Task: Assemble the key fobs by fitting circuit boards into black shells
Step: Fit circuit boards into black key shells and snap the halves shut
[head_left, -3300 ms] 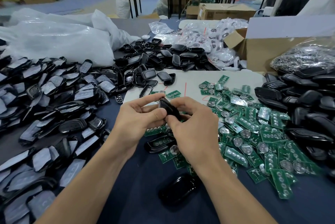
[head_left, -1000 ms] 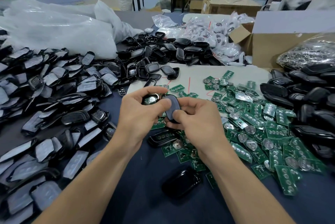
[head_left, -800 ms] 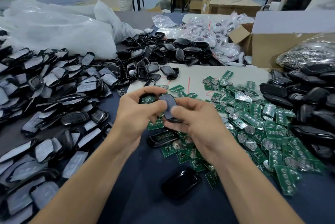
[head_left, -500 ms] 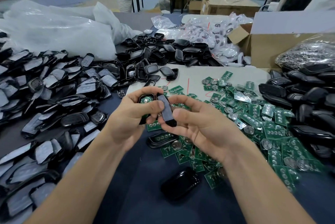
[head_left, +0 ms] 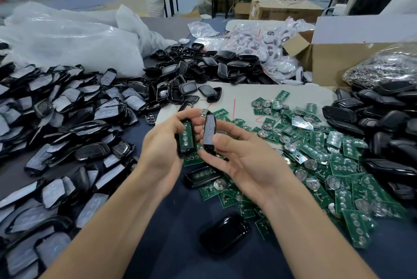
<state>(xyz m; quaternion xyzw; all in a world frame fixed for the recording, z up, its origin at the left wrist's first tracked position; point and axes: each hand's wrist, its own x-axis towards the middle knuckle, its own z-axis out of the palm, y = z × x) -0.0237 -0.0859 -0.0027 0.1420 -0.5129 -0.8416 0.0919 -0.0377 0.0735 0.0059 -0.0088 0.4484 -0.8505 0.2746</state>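
- Head view: the left hand point(head_left: 161, 145) pinches a black shell point(head_left: 183, 153) by its edges, circuit board point(head_left: 186, 136) seated inside, above the bench point(head_left: 171, 222).
- The right hand point(head_left: 243, 161) pinches the cover half point(head_left: 209, 130) just beside it, not touching.
- Line up matching ends first (the board looks flat), then squeeze evenly along both edges.

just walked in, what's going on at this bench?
A person is assembling key fobs by hand. The left hand holds a black shell with a green circuit board seated in it. The right hand pinches a second shell half beside it; the two are apart, not yet closed. More loose boards lie heaped to the right.
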